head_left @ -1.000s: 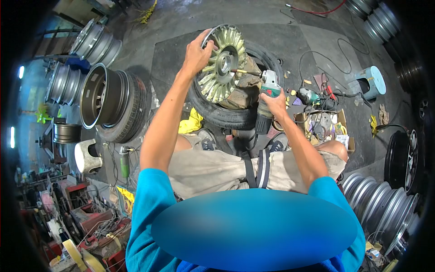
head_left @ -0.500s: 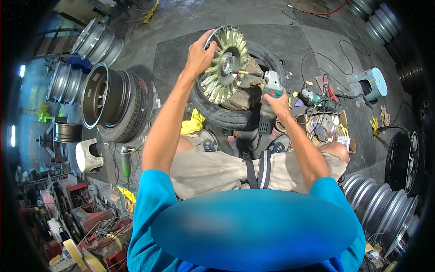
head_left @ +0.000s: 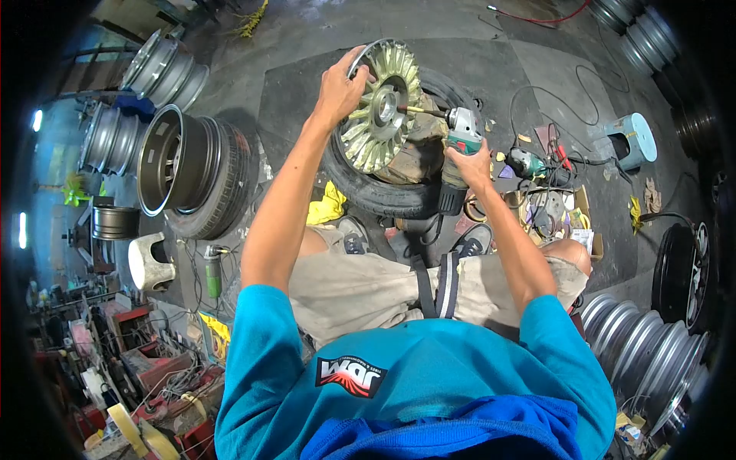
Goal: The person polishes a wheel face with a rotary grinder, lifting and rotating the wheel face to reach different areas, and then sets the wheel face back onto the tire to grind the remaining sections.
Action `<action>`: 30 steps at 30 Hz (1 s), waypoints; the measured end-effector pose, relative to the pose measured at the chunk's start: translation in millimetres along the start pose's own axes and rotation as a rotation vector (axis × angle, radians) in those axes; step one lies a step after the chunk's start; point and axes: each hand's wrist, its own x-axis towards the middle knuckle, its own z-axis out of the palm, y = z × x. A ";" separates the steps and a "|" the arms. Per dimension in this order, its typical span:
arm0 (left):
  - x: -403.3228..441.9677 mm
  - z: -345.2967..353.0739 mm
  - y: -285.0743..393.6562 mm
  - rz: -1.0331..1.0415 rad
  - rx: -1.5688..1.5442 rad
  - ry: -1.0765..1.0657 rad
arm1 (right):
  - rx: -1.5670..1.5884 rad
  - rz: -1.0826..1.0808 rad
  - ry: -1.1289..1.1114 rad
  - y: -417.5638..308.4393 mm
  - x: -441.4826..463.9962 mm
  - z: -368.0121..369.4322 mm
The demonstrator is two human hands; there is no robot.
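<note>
My left hand (head_left: 344, 84) grips the upper left edge of a wheel rim (head_left: 358, 146), which is tilted up with its many pale yellowish spokes facing right. In my right hand (head_left: 470, 165) is an angle grinder (head_left: 463, 136) with a green and white head and a dark body. A thin rod (head_left: 426, 111) reaches from the grinder's head to near the rim's hub; whether its tip touches is hard to tell. Beneath the rim lies a black tire (head_left: 395, 201) with a brown, crumpled covering (head_left: 418, 157) inside it.
To the left, a bronze rim (head_left: 162, 165) leans on another tire (head_left: 222, 192). A second grinder (head_left: 525, 163) and a carton of discs (head_left: 586, 215) lie at right, near a light blue stool (head_left: 638, 142). Yellow cloth (head_left: 328, 205) sits by my left shoe. Cables cross the floor.
The grinder's head and my right hand have shifted slightly, with the rod now a little higher against the hub area. My left hand keeps its grip on the rim, which has moved up very slightly.
</note>
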 end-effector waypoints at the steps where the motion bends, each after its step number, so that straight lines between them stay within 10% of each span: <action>1: 0.0 0.3 -0.2 0.002 -0.011 0.001 | -0.021 -0.001 0.009 -2.0 -1.6 -0.6; 30: -3.1 3.1 -4.6 0.056 -0.015 0.058 | 0.044 0.188 -0.058 -30.7 -67.7 13.9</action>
